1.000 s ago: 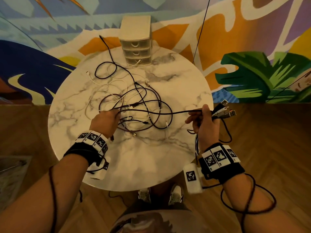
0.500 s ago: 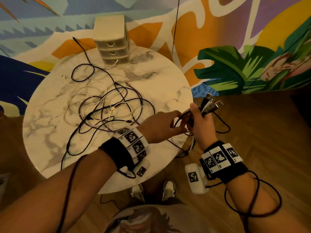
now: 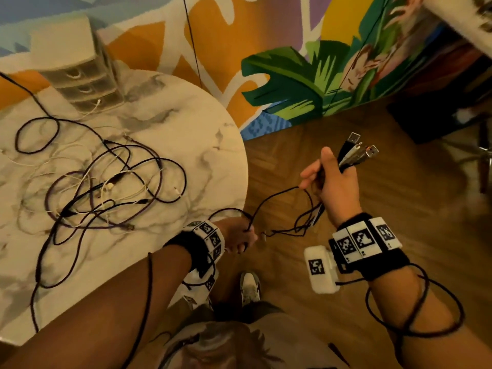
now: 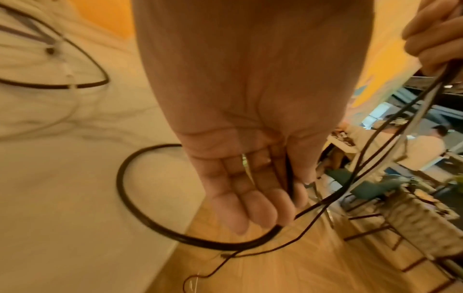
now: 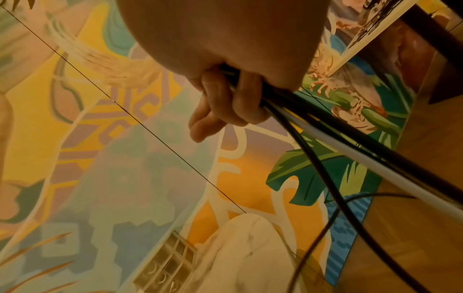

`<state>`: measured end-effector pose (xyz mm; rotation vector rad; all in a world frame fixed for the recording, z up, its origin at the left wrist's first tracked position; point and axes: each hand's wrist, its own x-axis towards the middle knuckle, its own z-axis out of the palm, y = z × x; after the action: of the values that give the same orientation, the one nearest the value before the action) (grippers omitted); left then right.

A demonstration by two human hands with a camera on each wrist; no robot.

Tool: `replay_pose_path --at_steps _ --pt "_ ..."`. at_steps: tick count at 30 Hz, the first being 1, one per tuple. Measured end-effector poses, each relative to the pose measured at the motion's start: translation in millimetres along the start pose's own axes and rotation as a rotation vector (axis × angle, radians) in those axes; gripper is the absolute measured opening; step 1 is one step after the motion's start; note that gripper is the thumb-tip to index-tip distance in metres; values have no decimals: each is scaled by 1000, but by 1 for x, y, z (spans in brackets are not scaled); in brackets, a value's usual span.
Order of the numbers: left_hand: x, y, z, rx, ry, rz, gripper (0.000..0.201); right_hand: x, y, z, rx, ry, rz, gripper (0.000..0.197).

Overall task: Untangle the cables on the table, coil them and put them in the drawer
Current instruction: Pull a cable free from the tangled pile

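Your right hand point(image 3: 336, 182) is closed around a bundle of cables point(image 3: 355, 155), held off the edge of the counter point(image 3: 186, 123) above the wooden floor point(image 3: 399, 198). 3 plug ends stick out past your thumb, pointing up and away from you. In the right wrist view, black strands and 1 white strand run out of that fist.

Your left hand point(image 3: 241, 239), lower and closer to your body, pinches a thin black cable point(image 3: 279, 194) between thumb and fingers. That cable arcs up to your right hand, and loose strands sag between the 2 hands.

To the left of your left hand, the tangle of cables point(image 3: 106, 187), black, purple and white, lies spread on the counter. Beyond it, at the far side, stands the drawer unit point(image 3: 80, 73) with 3 drawers; whether they are shut is too blurred to tell.
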<state>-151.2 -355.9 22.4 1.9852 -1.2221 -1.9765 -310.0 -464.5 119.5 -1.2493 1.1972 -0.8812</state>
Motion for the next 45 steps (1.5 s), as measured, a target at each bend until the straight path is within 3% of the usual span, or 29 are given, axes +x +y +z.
replay_pose_path --at_steps 3,5,8,13,15,17,20,22,24,27,29,31,32,35,37,39,41,43,45 --pt "-3 16 -2 -79 109 160 28 1 0 -8 11 3 -2 57" --pt "-3 25 0 -196 90 211 28 1 1 -10 21 5 3 57" --pt "-3 34 9 -154 110 294 27 0 3 -7 14 -16 10 57" --pt "-22 78 -11 -115 388 517 27 1 5 -13 19 -9 13 58" --pt "-27 90 -19 -164 432 598 25 2 4 -13 17 -12 3 58" --pt "-21 84 -14 -229 408 550 25 4 4 -15 16 -9 -12 57" --pt "5 44 10 -224 323 236 20 7 1 -19 1 3 -27 57" --pt "17 16 21 -16 206 -37 21 7 -3 -21 6 -4 -36 57" --pt "20 4 23 229 136 -130 34 8 -5 -22 11 -23 -40 57" --pt "18 29 16 251 301 53 40 6 -5 -21 4 -71 -46 57" --pt "5 65 9 202 402 370 46 3 -8 -16 15 -122 -41 57" --pt "-10 98 3 77 390 735 46 3 -10 -10 30 -182 -81 55" --pt "-18 110 1 -15 347 809 38 4 -12 -7 3 -193 -117 53" --pt "-30 135 -6 -161 215 818 15 6 -23 -2 -82 -168 -201 51" --pt "-35 147 -7 -289 174 761 12 6 -31 -3 -31 -213 -121 52" --pt "-41 152 -11 -443 213 720 29 6 -28 -4 15 -340 -45 48" --pt "-46 151 -21 -589 235 723 35 7 -13 1 32 -451 25 32" --pt "-52 151 -33 -674 229 757 36 9 14 6 -123 -548 52 18" --pt "-55 152 -44 -535 373 774 48 8 44 11 -310 -594 43 33"
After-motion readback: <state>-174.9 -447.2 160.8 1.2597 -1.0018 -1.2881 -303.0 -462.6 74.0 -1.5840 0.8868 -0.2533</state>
